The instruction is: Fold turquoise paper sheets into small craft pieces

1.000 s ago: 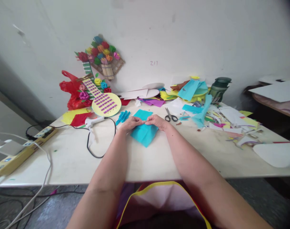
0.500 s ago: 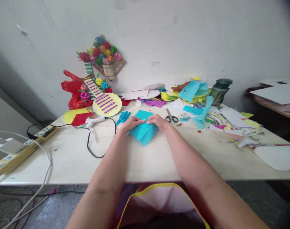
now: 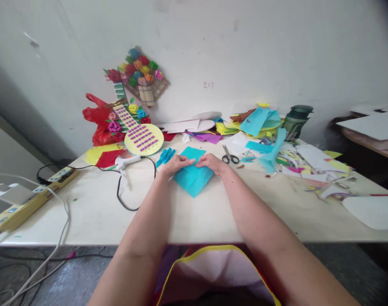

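A sheet of blue crepe paper (image 3: 194, 180) hangs or lies between my hands over the white table, one corner pointing toward me. My left hand (image 3: 177, 164) pinches its left part, and my right hand (image 3: 212, 163) pinches it on the right, the fingertips of both almost meeting near the middle. Left of my left hand lies a folded blue paper piece (image 3: 165, 156). Black-handled scissors (image 3: 230, 157) rest just right of my right hand.
A white glue gun (image 3: 127, 161) with a black cable lies left, beside a yellow guitar-shaped craft (image 3: 144, 139). Paper scraps (image 3: 304, 159) spread over the right side, near a green bottle (image 3: 295, 123). A power strip (image 3: 31, 199) sits at the left edge.
The near corner of the blue paper has dropped slightly toward me and looks flatter. Both hands keep their pinch in nearly the same place.
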Action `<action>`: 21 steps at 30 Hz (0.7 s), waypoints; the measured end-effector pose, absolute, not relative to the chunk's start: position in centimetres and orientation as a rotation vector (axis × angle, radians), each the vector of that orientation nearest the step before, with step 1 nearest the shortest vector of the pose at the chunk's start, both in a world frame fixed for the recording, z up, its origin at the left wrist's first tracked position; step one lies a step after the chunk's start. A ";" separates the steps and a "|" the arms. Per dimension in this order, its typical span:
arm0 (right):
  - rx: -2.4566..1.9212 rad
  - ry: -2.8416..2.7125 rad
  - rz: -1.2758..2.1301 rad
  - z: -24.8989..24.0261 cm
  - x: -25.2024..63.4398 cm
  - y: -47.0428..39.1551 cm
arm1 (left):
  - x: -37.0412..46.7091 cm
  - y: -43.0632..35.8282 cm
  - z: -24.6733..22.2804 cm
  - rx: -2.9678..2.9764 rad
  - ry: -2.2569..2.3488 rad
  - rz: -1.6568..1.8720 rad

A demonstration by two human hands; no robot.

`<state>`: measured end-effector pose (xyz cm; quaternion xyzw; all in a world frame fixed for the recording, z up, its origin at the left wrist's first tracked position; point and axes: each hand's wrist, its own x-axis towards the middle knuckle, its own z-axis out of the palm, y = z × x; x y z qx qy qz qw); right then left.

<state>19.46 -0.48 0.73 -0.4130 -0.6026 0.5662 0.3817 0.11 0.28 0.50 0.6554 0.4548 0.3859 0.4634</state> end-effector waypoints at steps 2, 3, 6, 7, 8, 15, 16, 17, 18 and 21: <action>-1.045 -1.556 1.420 0.5 19.4 -0.4 | 0.2 0.3 0.4 1.670 1.089 0.820; -1.043 -1.544 1.423 0.5 19.4 -0.3 | 0.2 0.3 0.4 1.684 1.081 0.786; -1.011 -1.386 1.493 0.3 19.4 -0.2 | 0.3 0.2 0.4 1.597 1.073 0.909; -0.989 -1.309 1.521 0.3 19.5 -0.1 | 0.4 0.2 0.4 1.557 1.076 0.969; -0.968 -1.234 1.548 0.4 19.5 -0.1 | 0.4 0.1 0.4 1.518 1.081 1.029; -0.941 -1.064 1.650 0.5 18.9 -0.1 | 1.1 0.1 0.2 1.409 1.065 1.270; -0.903 -1.072 1.639 0.5 18.7 -0.2 | 1.2 0.1 0.2 1.398 1.066 1.278; -0.867 -1.080 1.629 0.4 18.5 -0.3 | 1.3 0.1 0.1 1.389 1.070 1.283; -0.868 -1.083 1.607 0.3 18.3 -0.4 | 1.4 0.1 0.1 1.383 1.073 1.286; -0.936 -1.064 1.514 0.2 17.9 -0.5 | 1.4 0.1 0.0 1.386 1.076 1.294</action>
